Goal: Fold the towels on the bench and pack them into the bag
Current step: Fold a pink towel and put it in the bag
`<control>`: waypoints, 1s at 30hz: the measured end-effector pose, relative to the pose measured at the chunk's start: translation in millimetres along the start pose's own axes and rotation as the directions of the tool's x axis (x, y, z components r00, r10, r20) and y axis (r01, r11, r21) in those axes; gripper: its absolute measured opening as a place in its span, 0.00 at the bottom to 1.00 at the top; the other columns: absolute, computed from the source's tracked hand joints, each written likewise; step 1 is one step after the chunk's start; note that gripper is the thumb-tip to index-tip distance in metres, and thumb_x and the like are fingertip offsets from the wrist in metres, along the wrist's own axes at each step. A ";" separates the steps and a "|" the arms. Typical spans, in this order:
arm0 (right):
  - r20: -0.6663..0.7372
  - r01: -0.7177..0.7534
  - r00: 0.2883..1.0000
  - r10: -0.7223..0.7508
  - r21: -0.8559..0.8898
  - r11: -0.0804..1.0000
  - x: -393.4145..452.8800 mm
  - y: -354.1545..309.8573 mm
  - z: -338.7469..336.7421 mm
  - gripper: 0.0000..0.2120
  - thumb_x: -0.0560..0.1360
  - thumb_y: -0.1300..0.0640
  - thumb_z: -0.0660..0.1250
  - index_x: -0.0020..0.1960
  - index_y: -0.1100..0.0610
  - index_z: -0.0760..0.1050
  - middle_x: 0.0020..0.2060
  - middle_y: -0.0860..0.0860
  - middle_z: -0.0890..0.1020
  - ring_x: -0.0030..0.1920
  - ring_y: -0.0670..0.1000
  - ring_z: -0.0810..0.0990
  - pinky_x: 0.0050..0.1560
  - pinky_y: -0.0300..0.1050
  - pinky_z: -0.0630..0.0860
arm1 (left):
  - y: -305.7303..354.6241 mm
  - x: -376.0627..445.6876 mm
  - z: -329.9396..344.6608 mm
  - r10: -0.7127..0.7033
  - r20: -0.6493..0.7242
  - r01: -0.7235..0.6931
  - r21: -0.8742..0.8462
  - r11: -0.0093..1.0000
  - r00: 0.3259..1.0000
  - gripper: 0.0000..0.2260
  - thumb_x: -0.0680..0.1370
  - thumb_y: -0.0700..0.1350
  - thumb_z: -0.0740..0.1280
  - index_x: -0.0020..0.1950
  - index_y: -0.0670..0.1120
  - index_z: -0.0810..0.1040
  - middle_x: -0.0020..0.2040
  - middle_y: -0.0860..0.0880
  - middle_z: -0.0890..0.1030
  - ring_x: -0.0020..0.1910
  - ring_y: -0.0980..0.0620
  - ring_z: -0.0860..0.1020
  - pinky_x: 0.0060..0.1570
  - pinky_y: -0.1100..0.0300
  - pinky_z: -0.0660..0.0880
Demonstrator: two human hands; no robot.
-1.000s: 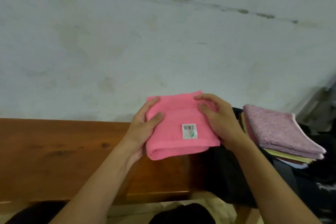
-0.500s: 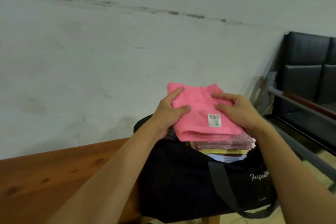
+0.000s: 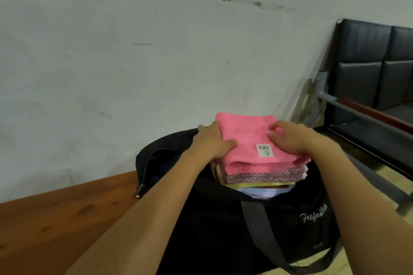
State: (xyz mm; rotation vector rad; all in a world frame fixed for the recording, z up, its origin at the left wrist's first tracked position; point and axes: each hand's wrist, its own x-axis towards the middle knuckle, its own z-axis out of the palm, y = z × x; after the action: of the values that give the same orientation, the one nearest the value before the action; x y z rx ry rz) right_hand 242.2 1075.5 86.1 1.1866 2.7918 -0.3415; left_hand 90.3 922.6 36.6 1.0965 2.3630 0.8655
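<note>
A folded pink towel (image 3: 245,138) with a barcode label lies on top of a stack inside the open black bag (image 3: 223,219). Under it I see a speckled mauve towel (image 3: 263,175), a yellow one (image 3: 257,184) and a pale blue one (image 3: 261,192). My left hand (image 3: 212,143) grips the pink towel's left edge, thumb on top. My right hand (image 3: 295,138) rests on its right side with the fingers apart and slightly raised. The stack's lower part is hidden by the bag's wall.
The bag stands at the right end of a brown wooden bench (image 3: 55,219), its strap hanging down the front. A pale stained wall (image 3: 156,62) runs close behind. Black padded seats (image 3: 368,62) with a metal armrest stand to the right.
Both hands carried the pink towel right from over the bench onto the stack in the bag. It now rests there, and my right fingers have loosened on it.
</note>
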 end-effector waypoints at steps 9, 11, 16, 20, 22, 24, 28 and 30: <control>-0.132 0.086 0.984 -0.121 -0.248 0.965 27.7 -15.2 15.1 0.28 0.82 0.39 0.44 0.80 0.47 0.54 0.79 0.53 0.57 0.79 0.56 0.56 0.76 0.61 0.57 | 45.7 7.4 -1.5 0.311 -0.081 -0.273 0.311 0.910 0.947 0.25 0.84 0.54 0.50 0.79 0.44 0.57 0.80 0.45 0.54 0.79 0.46 0.53 0.77 0.44 0.50; -0.085 0.212 0.970 -0.228 -0.171 0.962 32.6 -21.7 39.4 0.30 0.82 0.41 0.40 0.82 0.50 0.47 0.81 0.52 0.50 0.80 0.52 0.47 0.79 0.55 0.47 | 41.3 9.7 19.0 0.265 -0.038 -0.241 0.307 0.921 0.964 0.25 0.85 0.52 0.45 0.81 0.46 0.51 0.81 0.45 0.49 0.80 0.47 0.46 0.77 0.44 0.41; -0.102 0.213 0.969 -0.227 -0.134 0.968 38.3 -7.5 79.8 0.35 0.76 0.39 0.31 0.81 0.48 0.38 0.80 0.49 0.40 0.79 0.48 0.37 0.79 0.51 0.38 | 18.8 7.9 52.3 0.168 0.037 -0.172 0.269 0.948 0.985 0.25 0.85 0.53 0.40 0.81 0.49 0.41 0.80 0.49 0.37 0.78 0.52 0.35 0.76 0.46 0.33; -0.108 0.201 0.971 -0.215 -0.127 0.971 30.4 -14.3 74.5 0.31 0.80 0.41 0.33 0.81 0.50 0.40 0.81 0.48 0.42 0.80 0.47 0.39 0.79 0.50 0.39 | 18.1 9.8 50.3 0.184 0.054 -0.192 0.281 0.940 0.981 0.25 0.85 0.53 0.40 0.81 0.49 0.41 0.80 0.49 0.37 0.78 0.52 0.34 0.76 0.45 0.34; -0.145 0.219 0.961 -0.237 -0.127 0.967 26.0 -16.9 71.6 0.41 0.75 0.34 0.28 0.81 0.53 0.47 0.80 0.49 0.49 0.80 0.49 0.45 0.80 0.51 0.43 | 13.6 1.4 37.6 0.223 0.108 -0.243 0.238 0.940 0.969 0.24 0.85 0.52 0.42 0.81 0.47 0.44 0.81 0.48 0.41 0.79 0.51 0.37 0.76 0.44 0.37; -0.279 0.255 0.928 -0.246 -0.006 0.967 13.3 -29.7 65.9 0.42 0.78 0.34 0.34 0.76 0.59 0.64 0.76 0.53 0.65 0.76 0.52 0.60 0.78 0.51 0.54 | 2.0 -14.3 13.3 0.249 0.161 -0.264 0.082 0.961 0.955 0.22 0.86 0.48 0.45 0.79 0.43 0.56 0.81 0.44 0.53 0.79 0.49 0.52 0.77 0.47 0.47; -0.562 0.360 0.799 -0.213 0.164 0.918 -18.7 -79.3 57.5 0.18 0.84 0.54 0.50 0.49 0.59 0.77 0.47 0.55 0.82 0.47 0.54 0.77 0.51 0.50 0.72 | -37.3 -62.1 -46.4 0.230 -0.059 -0.237 -0.221 0.946 0.971 0.17 0.85 0.47 0.52 0.56 0.39 0.78 0.57 0.42 0.79 0.53 0.50 0.75 0.61 0.52 0.73; -0.587 0.431 0.780 -0.215 0.256 0.865 -34.1 -121.1 57.3 0.18 0.85 0.55 0.51 0.44 0.57 0.76 0.40 0.53 0.82 0.41 0.53 0.78 0.43 0.50 0.71 | -65.0 -87.6 -76.5 0.182 -0.224 -0.244 -0.296 0.923 0.957 0.16 0.85 0.46 0.55 0.53 0.42 0.81 0.50 0.49 0.81 0.50 0.54 0.77 0.55 0.60 0.74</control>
State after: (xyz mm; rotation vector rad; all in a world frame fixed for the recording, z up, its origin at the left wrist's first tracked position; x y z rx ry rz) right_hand 178.4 956.4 56.8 0.9481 3.5833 -0.7032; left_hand 65.2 793.3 56.5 1.1915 2.1655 1.4384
